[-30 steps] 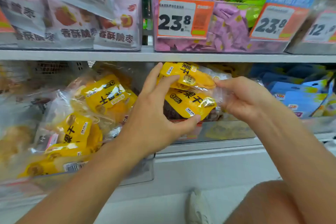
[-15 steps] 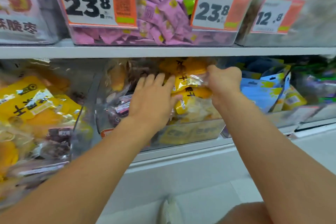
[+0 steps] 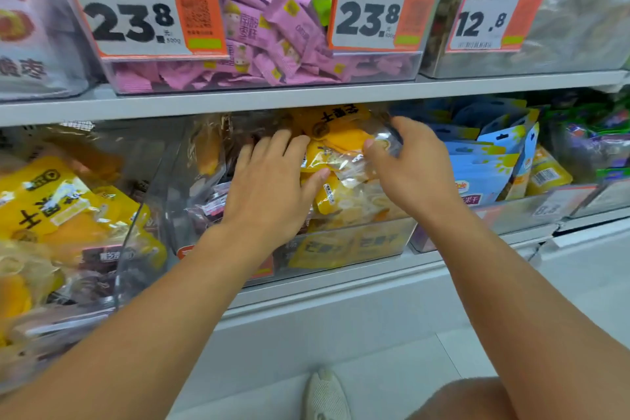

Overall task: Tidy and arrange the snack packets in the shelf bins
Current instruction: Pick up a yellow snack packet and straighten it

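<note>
Yellow snack packets [image 3: 341,143] lie piled in a clear bin [image 3: 358,242] on the lower shelf. My left hand [image 3: 269,187] lies flat on the pile, fingers straight, its thumb against a yellow packet. My right hand [image 3: 409,167] curls its thumb and fingers round the clear end of a yellow packet [image 3: 344,160] at the top of the pile. Dark packets [image 3: 211,204] sit in the bin's left part.
A neighbouring bin [image 3: 133,249] on the left holds more yellow packets [image 3: 51,204]. Blue packets [image 3: 491,164] stand in the bin to the right. The upper shelf [image 3: 306,95] carries a bin of pink packets [image 3: 272,31] with price tags. My shoe [image 3: 325,395] and knee are below.
Both hands carried the yellow packets from in front of the shelf into the middle bin. The view shifted right and closer. My left hand now lies flat on the pile.
</note>
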{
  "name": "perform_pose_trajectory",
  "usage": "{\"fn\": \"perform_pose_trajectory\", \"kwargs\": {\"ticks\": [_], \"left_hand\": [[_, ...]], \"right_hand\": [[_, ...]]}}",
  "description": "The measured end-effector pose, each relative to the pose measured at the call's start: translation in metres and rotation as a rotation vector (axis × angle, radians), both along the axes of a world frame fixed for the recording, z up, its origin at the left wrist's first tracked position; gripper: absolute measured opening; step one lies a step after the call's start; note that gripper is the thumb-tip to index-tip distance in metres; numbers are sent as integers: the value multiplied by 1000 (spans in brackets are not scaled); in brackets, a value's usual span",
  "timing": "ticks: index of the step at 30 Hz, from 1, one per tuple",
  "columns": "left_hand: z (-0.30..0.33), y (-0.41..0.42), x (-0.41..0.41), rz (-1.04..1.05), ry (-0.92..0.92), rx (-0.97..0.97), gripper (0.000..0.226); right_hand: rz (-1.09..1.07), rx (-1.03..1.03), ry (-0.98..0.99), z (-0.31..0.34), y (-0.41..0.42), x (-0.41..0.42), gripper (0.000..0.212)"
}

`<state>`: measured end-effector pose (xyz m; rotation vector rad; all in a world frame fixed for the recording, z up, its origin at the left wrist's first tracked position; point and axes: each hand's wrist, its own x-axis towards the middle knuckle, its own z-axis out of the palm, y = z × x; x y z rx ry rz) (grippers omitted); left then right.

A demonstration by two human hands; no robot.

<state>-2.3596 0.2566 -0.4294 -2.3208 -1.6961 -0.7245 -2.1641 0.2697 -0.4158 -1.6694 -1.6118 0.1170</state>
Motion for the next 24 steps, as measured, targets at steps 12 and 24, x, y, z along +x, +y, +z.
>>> {"fn": "perform_pose_trajectory", "kwargs": {"ticks": [12,24], "left_hand": [[40,-54,-51,-130,-12,-178,48],[14,-202,-317,170,-159,-148,47]], "right_hand": [[50,141,-59,28,-54,-54,36],[795,-57,-808,36,-120,-271,60]]}}
